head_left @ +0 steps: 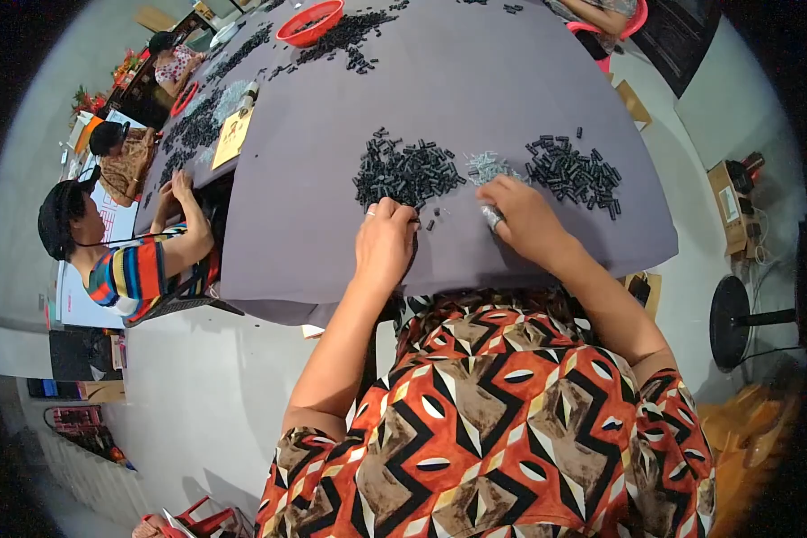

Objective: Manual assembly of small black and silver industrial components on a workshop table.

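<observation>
My left hand [386, 240] bends its fingers down at the near edge of a heap of small black cylindrical parts [408, 170]. Its fingertips are closed together, and what lies in them is hidden. To the right, my right hand [522, 217] reaches to a small pile of clear, thin pins [489, 167]. Thumb and fingers are drawn together in a pinch over the near side of that pile; anything held is too small to make out. Something silvery wraps the thumb. A second heap of black parts [576, 172] lies beyond that hand, to the right. Between my hands lies a loose black part [430, 225].
The grey-covered table [332, 260] ends close to my body. A red basket [310, 25] and more black parts stand at its far side. People sit along the left, one in a striped shirt [143, 269]; another sits far right. A black round-based stand [732, 323] is at right.
</observation>
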A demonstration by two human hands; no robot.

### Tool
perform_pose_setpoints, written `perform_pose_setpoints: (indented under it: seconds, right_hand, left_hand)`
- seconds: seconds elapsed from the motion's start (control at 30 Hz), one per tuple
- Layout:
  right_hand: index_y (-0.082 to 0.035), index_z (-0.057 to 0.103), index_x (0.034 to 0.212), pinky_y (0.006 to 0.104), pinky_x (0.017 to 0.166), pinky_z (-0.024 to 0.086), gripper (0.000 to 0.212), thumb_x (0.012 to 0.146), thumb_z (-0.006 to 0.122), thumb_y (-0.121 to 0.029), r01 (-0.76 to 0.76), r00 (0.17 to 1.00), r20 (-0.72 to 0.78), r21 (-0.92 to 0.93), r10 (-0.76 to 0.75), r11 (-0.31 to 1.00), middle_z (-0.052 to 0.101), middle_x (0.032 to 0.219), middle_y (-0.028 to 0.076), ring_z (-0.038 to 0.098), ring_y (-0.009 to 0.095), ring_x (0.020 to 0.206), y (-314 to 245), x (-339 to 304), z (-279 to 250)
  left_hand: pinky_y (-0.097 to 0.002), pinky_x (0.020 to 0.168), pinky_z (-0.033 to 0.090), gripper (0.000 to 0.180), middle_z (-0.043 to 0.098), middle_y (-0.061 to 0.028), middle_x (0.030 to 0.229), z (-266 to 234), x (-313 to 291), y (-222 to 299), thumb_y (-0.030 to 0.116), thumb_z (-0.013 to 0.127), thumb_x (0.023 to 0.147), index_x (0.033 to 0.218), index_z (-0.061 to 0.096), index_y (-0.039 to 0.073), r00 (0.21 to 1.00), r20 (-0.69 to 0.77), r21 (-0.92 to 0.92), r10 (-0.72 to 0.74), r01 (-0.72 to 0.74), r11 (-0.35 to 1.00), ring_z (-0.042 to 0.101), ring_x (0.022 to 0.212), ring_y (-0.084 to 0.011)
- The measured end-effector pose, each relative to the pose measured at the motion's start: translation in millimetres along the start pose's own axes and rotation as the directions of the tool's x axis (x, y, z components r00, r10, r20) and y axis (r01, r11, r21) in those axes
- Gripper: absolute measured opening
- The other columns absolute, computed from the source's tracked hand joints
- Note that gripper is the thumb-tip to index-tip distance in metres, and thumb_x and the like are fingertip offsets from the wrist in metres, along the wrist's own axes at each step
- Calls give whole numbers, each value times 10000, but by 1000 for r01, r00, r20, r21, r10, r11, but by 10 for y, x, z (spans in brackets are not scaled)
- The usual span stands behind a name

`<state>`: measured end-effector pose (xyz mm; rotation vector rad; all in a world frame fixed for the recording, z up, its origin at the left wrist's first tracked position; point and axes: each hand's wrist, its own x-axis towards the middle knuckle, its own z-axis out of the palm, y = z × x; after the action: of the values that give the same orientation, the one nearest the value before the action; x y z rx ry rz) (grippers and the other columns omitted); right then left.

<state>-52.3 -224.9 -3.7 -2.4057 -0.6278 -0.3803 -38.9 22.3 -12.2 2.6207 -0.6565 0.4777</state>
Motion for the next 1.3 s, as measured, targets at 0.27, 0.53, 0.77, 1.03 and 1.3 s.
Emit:
perform_pose_setpoints:
  seconds: [0.27,0.53,0.77,1.03,1.3]
  right_hand:
    - [-22,564,931,402,740,488,183,752,590,6,-72,993,-64,376,104,924,565,889,134,612,318,820,-15,-24,-56]
    - [-23,561,891,315,627,447,116,787,613,-23,-122,992,4,337,128,934,533,780,82,552,205,684,-66,-96,28]
    - [-24,570,890,320,632,453,112,785,604,1,-65,997,-24,357,78,932,533,778,81,557,211,688,-57,-121,50]
    - [-28,605,893,230,643,457,87,817,630,6,-303,950,142,642,279,704,614,797,-8,577,71,728,-49,-98,80]
    - [-22,635,882,221,619,451,58,826,643,-9,-235,968,145,801,203,551,642,780,-8,576,52,708,-185,22,124]
  left_hand:
    - [-429,725,482,55,591,-108,906,-29,-7,78,83,646,824,865,621,57,992,-47,-178,-115,105,978,570,876,-325]
    - [-427,714,487,60,595,-112,877,71,140,46,87,654,802,854,659,57,996,-79,-25,-36,34,999,577,865,-325]
    - [-427,728,487,90,575,-114,865,77,326,6,88,688,742,822,669,53,1000,4,57,-3,3,998,562,871,-321]
    - [-291,640,468,66,609,-46,756,-93,141,259,78,636,880,907,612,23,943,195,-570,-270,333,751,572,673,-144]
    - [-186,614,471,109,676,-28,837,88,18,353,36,598,927,1027,607,-5,895,409,-865,-176,442,238,569,686,-43]
